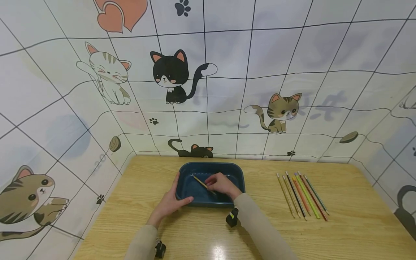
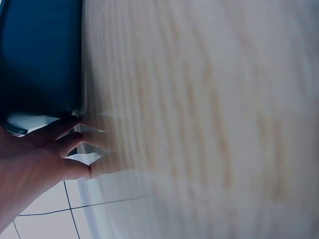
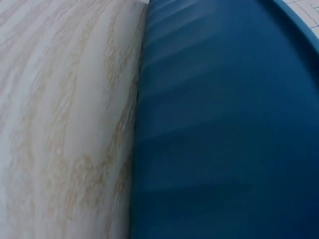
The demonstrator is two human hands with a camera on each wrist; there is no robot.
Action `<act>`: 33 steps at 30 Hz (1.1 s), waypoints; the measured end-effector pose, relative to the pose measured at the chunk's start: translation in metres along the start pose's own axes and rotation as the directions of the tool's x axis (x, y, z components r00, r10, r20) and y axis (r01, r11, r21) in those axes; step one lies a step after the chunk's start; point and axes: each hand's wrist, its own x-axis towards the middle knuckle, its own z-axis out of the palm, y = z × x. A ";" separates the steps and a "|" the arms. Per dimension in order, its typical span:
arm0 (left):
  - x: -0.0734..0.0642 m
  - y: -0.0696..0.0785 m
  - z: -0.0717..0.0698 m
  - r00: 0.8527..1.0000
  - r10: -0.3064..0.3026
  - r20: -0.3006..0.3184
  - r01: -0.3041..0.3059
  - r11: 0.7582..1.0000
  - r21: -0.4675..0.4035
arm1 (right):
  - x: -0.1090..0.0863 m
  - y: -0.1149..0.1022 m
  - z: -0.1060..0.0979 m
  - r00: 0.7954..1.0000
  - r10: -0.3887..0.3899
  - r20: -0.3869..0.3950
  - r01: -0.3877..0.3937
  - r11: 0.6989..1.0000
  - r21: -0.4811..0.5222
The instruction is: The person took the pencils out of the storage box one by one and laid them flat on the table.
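Observation:
A dark blue tray (image 1: 240, 177) rests on the wooden table in front of me. My left hand (image 1: 170, 200) lies against its left side, fingers spread along the outer wall and thumb laid across the front left rim. The left wrist view shows those fingers fairly straight beside the tray wall (image 2: 45, 59). Inside the tray, my right hand (image 1: 222, 185) pinches a yellow pencil (image 1: 198, 180), which slants down toward the front right. The fingers partly hide its lower end. Only the outside of the tray (image 3: 209, 124) shows in the right wrist view, without the hand.
On the table to the right lies a loose row of several pencils, among them a black pencil (image 1: 294, 191), an orange pencil (image 1: 302, 195) and a yellow-green pencil (image 1: 306, 195). A cat-printed cloth (image 1: 227, 115) hangs behind the table (image 1: 266, 216) and along both sides.

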 end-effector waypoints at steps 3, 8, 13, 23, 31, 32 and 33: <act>0.000 0.000 0.000 1.000 0.007 0.001 -0.007 1.000 -0.003 | 0.000 0.000 0.000 1.000 0.011 0.005 -0.011 1.000 0.009; 0.000 0.000 0.000 1.000 0.002 -0.002 -0.002 1.000 -0.005 | -0.005 -0.005 -0.002 1.000 -0.002 -0.001 0.002 0.999 0.050; 0.000 -0.004 0.001 1.000 -0.005 -0.006 0.005 1.000 0.006 | -0.015 -0.016 -0.006 0.999 -0.032 -0.017 0.033 0.994 0.104; 0.003 -0.004 0.002 1.000 0.000 -0.015 0.001 0.999 0.032 | -0.022 -0.018 -0.015 0.996 -0.073 -0.054 0.082 0.981 0.174; 0.004 -0.005 0.002 1.000 0.004 -0.022 -0.003 0.999 0.041 | -0.043 -0.041 -0.026 0.993 -0.103 -0.050 0.112 0.973 0.202; 0.004 -0.005 0.002 1.000 0.005 -0.023 -0.004 0.999 0.041 | -0.043 -0.039 -0.026 0.994 -0.101 -0.051 0.110 0.973 0.202; 0.003 -0.005 0.002 1.000 0.005 -0.023 -0.004 0.999 0.041 | -0.043 -0.037 -0.026 0.994 -0.098 -0.054 0.107 0.973 0.204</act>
